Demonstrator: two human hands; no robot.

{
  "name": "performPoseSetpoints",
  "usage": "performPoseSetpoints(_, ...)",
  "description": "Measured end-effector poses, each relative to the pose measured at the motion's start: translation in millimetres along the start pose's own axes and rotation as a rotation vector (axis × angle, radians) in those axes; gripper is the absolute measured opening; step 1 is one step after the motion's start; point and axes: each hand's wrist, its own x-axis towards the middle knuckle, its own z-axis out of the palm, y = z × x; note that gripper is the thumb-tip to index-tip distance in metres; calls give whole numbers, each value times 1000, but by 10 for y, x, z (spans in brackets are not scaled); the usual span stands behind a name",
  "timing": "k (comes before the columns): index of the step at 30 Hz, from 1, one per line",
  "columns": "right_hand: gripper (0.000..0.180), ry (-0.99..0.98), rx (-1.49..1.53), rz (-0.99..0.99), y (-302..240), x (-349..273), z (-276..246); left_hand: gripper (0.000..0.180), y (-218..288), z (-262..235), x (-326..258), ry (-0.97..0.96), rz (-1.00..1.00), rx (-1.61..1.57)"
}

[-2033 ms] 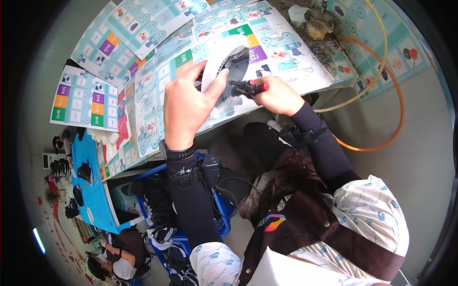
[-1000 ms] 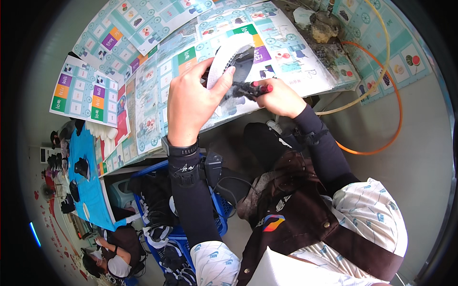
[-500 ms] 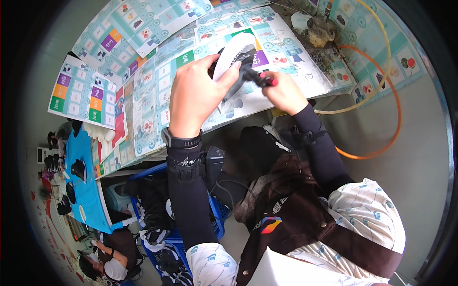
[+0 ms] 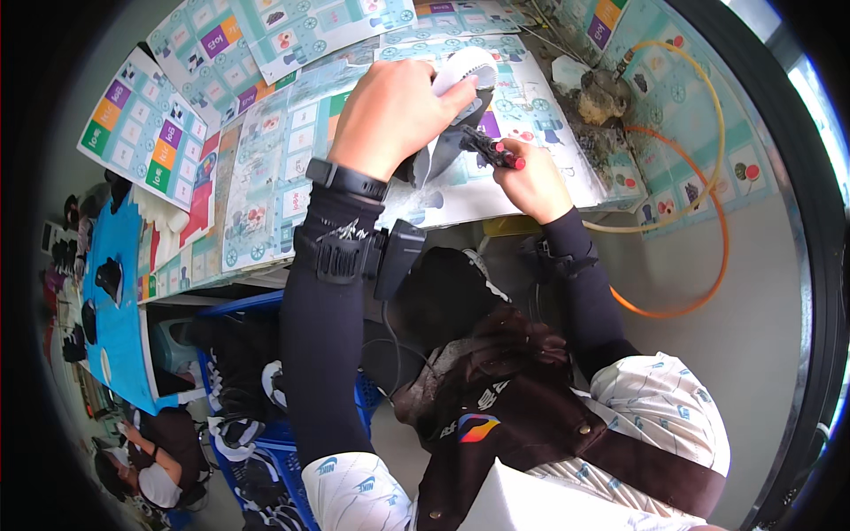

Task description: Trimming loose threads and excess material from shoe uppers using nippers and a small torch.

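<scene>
My left hand (image 4: 390,119) is closed around a shoe (image 4: 467,64) with a white sole and a dark upper, tilted above the table. Its thumb presses along the sole, and the palm hides part of the shoe. In my right hand (image 4: 537,184) is a small dark tool (image 4: 485,146) with red ends, its black tip pointing left toward the upper. The tool's exact kind cannot be made out, nor whether its tip touches the shoe.
Printed sheets cover the worktable (image 4: 292,150). A crusted lump (image 4: 604,97) sits at the back right, near a yellow hose (image 4: 719,115) and an orange hose (image 4: 728,239). Below stands a blue basket (image 4: 283,460) of shoes. Another person (image 4: 164,456) sits at lower left.
My left hand has rolled over, showing more of its back, and the shoe has turned with it. My right hand still holds the tool, slightly lower. The whole view has shifted a little.
</scene>
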Motion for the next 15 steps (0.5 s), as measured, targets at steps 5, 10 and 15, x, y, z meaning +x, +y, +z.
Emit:
performPoseSetpoints(5,32,-34,-1,-6,50,36,58,65,4,41,154,-44,3,-10)
performPoseSetpoints(10,31,-19,-38,-7,68,85,35,66,92,2,224,-126,-23,-24)
performPoseSetpoints(15,35,-20,-33,7,72,136,30,65,22,58,228,-52,20,-37)
